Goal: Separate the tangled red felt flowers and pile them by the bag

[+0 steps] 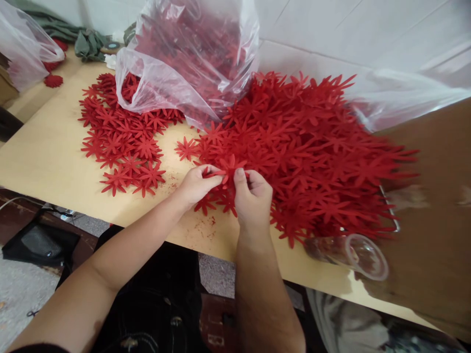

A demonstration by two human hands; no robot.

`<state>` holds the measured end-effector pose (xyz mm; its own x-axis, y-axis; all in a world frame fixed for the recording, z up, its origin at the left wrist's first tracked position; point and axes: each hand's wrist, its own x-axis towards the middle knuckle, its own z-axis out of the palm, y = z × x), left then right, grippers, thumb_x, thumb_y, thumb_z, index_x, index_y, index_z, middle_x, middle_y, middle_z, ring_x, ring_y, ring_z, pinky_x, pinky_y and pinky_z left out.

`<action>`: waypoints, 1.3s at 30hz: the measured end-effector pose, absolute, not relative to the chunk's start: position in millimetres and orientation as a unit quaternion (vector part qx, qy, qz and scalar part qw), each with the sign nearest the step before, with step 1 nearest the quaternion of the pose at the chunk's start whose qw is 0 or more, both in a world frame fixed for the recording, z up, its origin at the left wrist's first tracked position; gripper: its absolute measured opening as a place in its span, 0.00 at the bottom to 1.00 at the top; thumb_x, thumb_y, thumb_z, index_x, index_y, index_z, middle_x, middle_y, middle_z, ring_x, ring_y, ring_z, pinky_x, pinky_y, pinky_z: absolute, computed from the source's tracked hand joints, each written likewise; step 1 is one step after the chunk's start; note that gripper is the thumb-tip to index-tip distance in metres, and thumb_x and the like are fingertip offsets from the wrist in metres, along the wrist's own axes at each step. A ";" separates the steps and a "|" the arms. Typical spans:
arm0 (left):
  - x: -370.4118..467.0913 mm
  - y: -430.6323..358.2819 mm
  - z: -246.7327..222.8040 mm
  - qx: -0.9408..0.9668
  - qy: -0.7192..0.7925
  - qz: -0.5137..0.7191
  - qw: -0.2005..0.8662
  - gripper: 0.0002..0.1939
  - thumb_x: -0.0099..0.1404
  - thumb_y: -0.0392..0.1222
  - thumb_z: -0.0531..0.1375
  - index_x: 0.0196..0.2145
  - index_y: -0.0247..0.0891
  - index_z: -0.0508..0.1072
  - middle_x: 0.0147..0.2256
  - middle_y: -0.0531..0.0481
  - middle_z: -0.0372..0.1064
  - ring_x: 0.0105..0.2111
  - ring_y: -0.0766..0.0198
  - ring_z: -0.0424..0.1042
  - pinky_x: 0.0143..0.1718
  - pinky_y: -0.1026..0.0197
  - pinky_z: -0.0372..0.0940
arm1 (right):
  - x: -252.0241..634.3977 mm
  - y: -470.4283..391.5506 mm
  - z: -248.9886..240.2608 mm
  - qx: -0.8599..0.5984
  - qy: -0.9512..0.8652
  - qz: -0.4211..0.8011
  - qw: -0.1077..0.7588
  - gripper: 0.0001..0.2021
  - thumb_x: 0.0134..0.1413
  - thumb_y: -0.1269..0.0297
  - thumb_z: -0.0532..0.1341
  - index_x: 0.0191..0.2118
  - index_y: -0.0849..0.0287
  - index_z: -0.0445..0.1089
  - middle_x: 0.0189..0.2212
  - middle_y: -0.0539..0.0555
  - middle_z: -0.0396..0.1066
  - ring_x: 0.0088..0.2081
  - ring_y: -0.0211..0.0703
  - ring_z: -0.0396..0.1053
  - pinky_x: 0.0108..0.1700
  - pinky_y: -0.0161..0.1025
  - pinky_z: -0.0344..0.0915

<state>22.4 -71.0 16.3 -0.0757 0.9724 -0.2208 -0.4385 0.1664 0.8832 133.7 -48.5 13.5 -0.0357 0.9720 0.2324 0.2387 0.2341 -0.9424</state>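
Note:
Between my two hands is a red flower-shaped cutout (231, 164) with several narrow petals. My left hand (200, 184) pinches its left side between thumb and fingers. On the other side, my right hand (253, 196) grips it with the thumb on top near the middle. A big heap of the same red cutouts (301, 157) lies just beyond and to the right of my hands. To the left is a smaller pile of red cutouts (125, 132), and a single one (187, 148) lies between the two piles.
A clear plastic bag (198, 54) full of red cutouts stands at the back. On its side near the front edge lies a transparent plastic cup (349, 252). A cardboard box (430, 206) borders the right. Another plastic bag (29, 49) sits far left on the table (40, 142).

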 end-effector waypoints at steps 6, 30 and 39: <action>22.9 -71.3 14.7 0.354 0.481 0.558 0.576 0.07 0.53 0.39 0.60 0.24 0.35 0.65 0.23 0.57 0.62 0.24 0.74 0.59 0.36 0.63 0.58 | 137.3 -36.4 7.6 -0.494 -0.529 0.368 0.584 0.16 0.45 0.50 0.60 0.24 0.59 0.64 0.20 0.46 0.62 0.23 0.32 0.60 0.28 0.34 0.60; 19.8 -71.1 5.5 0.460 0.527 0.616 0.362 0.14 0.57 0.37 0.57 0.42 0.41 0.73 0.42 0.47 0.68 0.44 0.64 0.64 0.52 0.57 0.55 | 142.9 -38.7 11.2 -0.464 -0.547 0.396 0.573 0.14 0.36 0.57 0.67 0.25 0.57 0.63 0.22 0.46 0.65 0.24 0.33 0.62 0.30 0.35 0.61; 18.9 -67.0 6.0 0.361 0.522 0.627 0.452 0.05 0.56 0.40 0.58 0.27 0.35 0.68 0.27 0.54 0.65 0.29 0.70 0.64 0.39 0.62 0.61 | 137.5 -41.2 6.1 -0.447 -0.531 0.472 0.543 0.16 0.44 0.51 0.61 0.24 0.57 0.59 0.18 0.43 0.57 0.19 0.30 0.56 0.24 0.32 0.57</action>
